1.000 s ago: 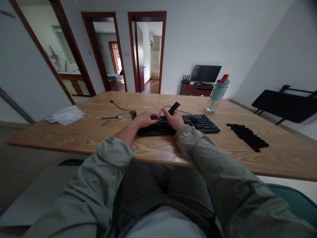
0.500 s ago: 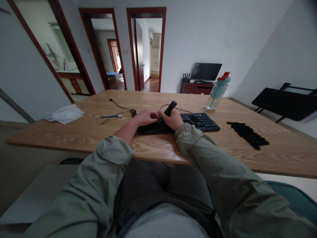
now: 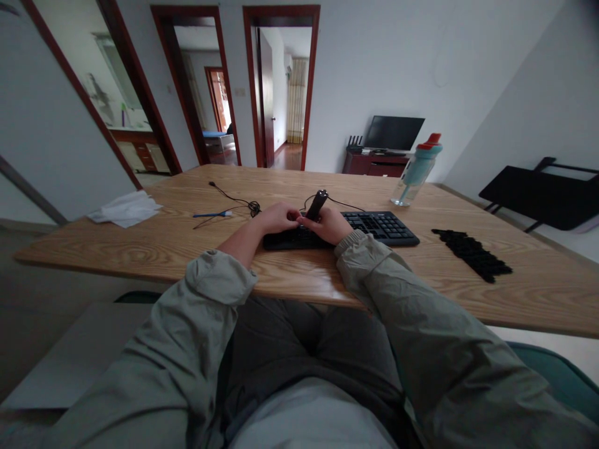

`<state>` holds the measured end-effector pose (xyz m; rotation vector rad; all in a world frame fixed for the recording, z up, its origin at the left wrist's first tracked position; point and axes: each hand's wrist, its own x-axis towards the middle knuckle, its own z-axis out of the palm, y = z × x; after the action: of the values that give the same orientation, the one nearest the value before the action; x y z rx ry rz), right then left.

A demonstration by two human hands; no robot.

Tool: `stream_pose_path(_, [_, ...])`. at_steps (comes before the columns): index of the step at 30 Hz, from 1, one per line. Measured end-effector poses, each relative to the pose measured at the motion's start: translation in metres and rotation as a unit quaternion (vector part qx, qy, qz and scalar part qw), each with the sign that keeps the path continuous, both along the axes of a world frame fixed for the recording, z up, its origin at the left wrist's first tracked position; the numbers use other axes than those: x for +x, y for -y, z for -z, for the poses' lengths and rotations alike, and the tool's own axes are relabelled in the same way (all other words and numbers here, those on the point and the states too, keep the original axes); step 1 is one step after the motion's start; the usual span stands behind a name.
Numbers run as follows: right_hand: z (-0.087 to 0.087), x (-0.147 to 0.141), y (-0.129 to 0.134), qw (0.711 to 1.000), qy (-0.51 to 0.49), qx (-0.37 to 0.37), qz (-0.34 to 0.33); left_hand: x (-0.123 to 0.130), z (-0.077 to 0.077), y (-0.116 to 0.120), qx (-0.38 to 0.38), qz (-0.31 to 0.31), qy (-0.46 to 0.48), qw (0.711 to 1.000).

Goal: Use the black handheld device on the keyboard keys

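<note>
A black keyboard (image 3: pixel 384 229) lies in front of me near the table's edge, with dark gaps among its keys. Over its left half, my right hand (image 3: pixel 331 226) is closed round a black cylindrical tool (image 3: pixel 318 203), which stands tilted with its upper end sticking out above the fist. The tool's lower end is hidden, and its exact kind does not show. Close beside it, my left hand (image 3: pixel 279 219) has its fingers pinched at the keyboard, almost touching the right thumb. Whatever those fingers hold is too small to make out.
Small black pieces, apparently keycaps, lie in rows (image 3: pixel 470 254) on the right. A water bottle (image 3: pixel 416 171) stands behind the keyboard. To the left are a coiled black cable (image 3: pixel 253 207), a blue brush (image 3: pixel 210 215) and white tissues (image 3: pixel 126 209) on the wooden table (image 3: pixel 187 252).
The tool has tipped a little more upright in my right hand. Both hands stay at the same part of the keyboard, and the view has shifted slightly.
</note>
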<state>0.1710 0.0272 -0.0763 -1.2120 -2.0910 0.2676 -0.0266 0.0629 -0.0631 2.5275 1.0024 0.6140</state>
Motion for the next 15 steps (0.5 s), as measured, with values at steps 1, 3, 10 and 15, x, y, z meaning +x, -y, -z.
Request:
stream_pose_path(1, [-0.0010, 0.0003, -0.0006, 1.000, -0.004, -0.001, -0.005, -0.0001, 0.0001, -0.0001, 0.002, 0.002, 0.000, 1.000])
stream_pose_path(3, [-0.0033, 0.0007, -0.0027, 1.000, -0.015, -0.001, -0.025, -0.0004, 0.0006, -0.0009, 0.011, 0.004, -0.004, 1.000])
stream_pose_path(10, [-0.0070, 0.0032, -0.0077, 0.998, -0.011, -0.025, -0.063, -0.0008, 0.0008, -0.0028, -0.012, 0.008, 0.004, 1.000])
stream_pose_path(15, [-0.0055, 0.0087, -0.0063, 0.997, -0.038, -0.028, -0.055, -0.0009, -0.0008, -0.0019, -0.018, 0.008, -0.004, 1.000])
